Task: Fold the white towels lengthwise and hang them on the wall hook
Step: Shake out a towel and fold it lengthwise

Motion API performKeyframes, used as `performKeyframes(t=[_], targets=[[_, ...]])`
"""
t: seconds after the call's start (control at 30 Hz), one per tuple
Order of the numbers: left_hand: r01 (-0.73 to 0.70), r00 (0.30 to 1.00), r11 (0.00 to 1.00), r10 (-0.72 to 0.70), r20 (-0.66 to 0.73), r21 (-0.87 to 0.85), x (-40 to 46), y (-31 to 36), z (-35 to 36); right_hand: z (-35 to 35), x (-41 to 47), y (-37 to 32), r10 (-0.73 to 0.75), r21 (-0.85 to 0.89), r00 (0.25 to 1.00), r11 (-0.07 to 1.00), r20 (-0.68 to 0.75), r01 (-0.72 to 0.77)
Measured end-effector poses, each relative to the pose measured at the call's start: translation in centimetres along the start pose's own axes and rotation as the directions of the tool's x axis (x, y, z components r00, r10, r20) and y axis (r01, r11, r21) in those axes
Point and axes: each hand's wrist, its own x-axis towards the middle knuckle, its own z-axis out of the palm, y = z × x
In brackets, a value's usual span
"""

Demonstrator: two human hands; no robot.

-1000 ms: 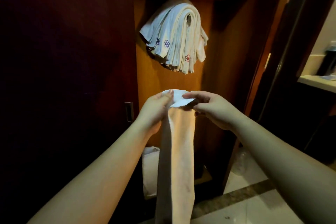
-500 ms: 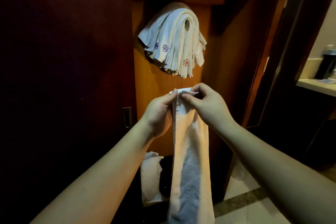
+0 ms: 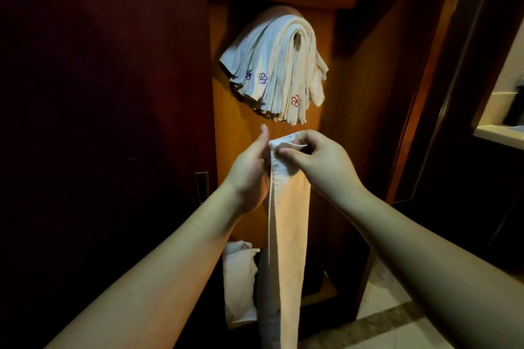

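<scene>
Both hands, left [image 3: 249,170] and right [image 3: 314,159], pinch the folded white towel's [image 3: 287,221] top edge; next, probably lift it onto the hung towels [image 3: 278,76] farther up.

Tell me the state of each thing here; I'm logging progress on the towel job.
held towel: folded into a long narrow strip, hanging down from both hands, not yet hung
left hand: grips the strip's top edge
right hand: pinches the top corner
hung towels: thick folded bundle draped over the wall hook
white bundle on the floor: crumpled, unfolded
</scene>
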Motion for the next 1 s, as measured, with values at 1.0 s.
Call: performKeyframes(t=[1.0], targets=[[0.033,0.99,0.95,0.012,-0.143,0.309,1.5,2.5,-6.9,-3.9,5.5,8.4,0.375,-0.597,0.759,0.802,0.532,0.021]])
